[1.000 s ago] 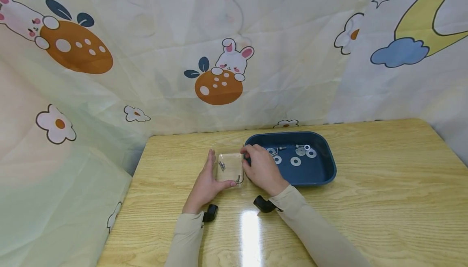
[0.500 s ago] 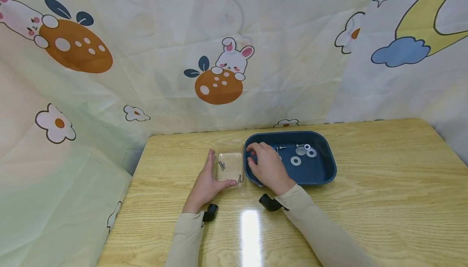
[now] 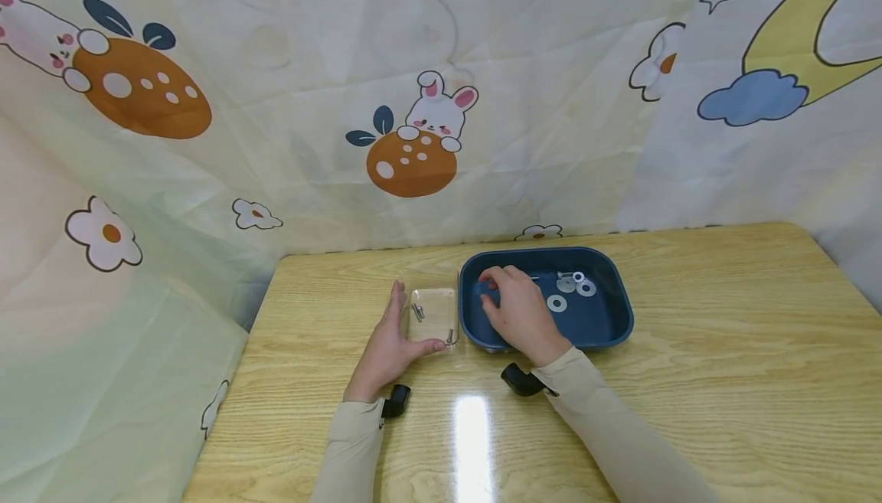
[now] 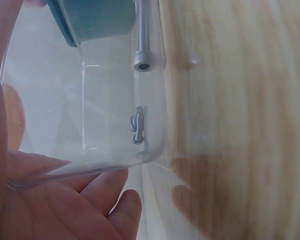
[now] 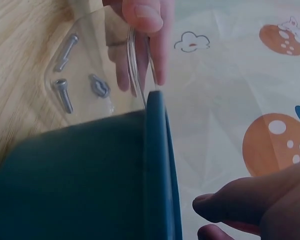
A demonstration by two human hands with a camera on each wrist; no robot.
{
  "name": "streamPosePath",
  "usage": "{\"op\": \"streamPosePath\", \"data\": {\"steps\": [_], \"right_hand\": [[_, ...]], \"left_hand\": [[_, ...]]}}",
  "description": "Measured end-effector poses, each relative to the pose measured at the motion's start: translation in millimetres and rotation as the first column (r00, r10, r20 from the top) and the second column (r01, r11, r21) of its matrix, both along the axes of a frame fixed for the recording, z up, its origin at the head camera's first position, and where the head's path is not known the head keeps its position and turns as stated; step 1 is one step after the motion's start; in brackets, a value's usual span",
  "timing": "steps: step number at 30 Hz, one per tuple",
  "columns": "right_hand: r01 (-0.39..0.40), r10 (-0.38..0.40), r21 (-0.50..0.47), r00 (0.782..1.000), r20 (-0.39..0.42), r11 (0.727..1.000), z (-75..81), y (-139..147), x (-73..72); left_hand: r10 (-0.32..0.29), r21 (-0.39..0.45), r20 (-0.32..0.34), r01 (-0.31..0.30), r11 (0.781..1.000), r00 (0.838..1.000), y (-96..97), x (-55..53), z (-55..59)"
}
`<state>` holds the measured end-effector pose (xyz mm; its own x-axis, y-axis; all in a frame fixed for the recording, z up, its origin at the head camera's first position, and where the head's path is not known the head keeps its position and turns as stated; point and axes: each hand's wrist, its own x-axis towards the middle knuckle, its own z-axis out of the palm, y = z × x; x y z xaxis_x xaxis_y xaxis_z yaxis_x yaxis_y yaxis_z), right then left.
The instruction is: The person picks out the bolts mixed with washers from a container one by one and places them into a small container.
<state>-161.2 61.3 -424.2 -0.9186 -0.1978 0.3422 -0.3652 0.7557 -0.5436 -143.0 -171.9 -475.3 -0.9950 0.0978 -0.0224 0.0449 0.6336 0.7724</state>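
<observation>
Clear box: a shallow see-through box (image 3: 432, 321) sits on the desk (image 3: 723, 319), towards its far left corner and near the far edge; its right side is just beside the blue tray.
Bolts in the box: two silver bolts (image 3: 418, 313) lie together at the box's left edge; another small bolt (image 3: 451, 337) lies at its near right corner.
Left hand: the left hand (image 3: 386, 350) grips the box, thumb along the near edge, fingers along the left side.
Blue tray: a deep, round-cornered tray (image 3: 586, 325) stands by the desk's far edge.
In the tray: flat washers, one (image 3: 556, 303) near the middle, others (image 3: 586, 289) clustered towards the far right corner, with a bolt (image 3: 565, 275) beside them.
Right hand: the right hand (image 3: 518, 308) is over the tray's left half; fingers bent loosely, thumb apart from them.
Sleeves: beige (image 3: 350, 445), a black wrist camera (image 3: 397, 401) at each cuff.
Backdrop: pale cloth (image 3: 551, 151) beyond the desk's far edge; printed rabbits, flowers, a moon.
</observation>
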Motion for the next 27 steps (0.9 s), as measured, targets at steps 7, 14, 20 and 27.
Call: {"op": "streamPosePath", "data": {"steps": [7, 14, 20, 27], "right_hand": [[-0.006, 0.006, 0.015, 1.0, 0.008, 1.0, -0.8, 8, -0.5], [0.002, -0.003, 0.031, 0.999, 0.038, 1.0, -4.6, 16, -1.3], [0.006, -0.009, 0.054, 0.999, 0.052, 0.999, -7.2, 21, -3.1], [0.022, -0.026, 0.073, 0.998, 0.055, 0.997, -12.0, 25, -6.6]], "left_hand": [[0.004, -0.008, 0.001, -0.004, 1.0, 1.0, -0.2, -0.4, -1.2], [0.004, -0.012, 0.001, -0.004, 1.0, 1.0, -0.3, -1.3, -2.2], [0.003, -0.02, 0.003, -0.003, 1.0, 1.0, -0.6, -1.1, -1.6], [-0.002, -0.022, 0.006, 0.002, 1.0, 1.0, -0.4, -1.0, -0.8]]}}
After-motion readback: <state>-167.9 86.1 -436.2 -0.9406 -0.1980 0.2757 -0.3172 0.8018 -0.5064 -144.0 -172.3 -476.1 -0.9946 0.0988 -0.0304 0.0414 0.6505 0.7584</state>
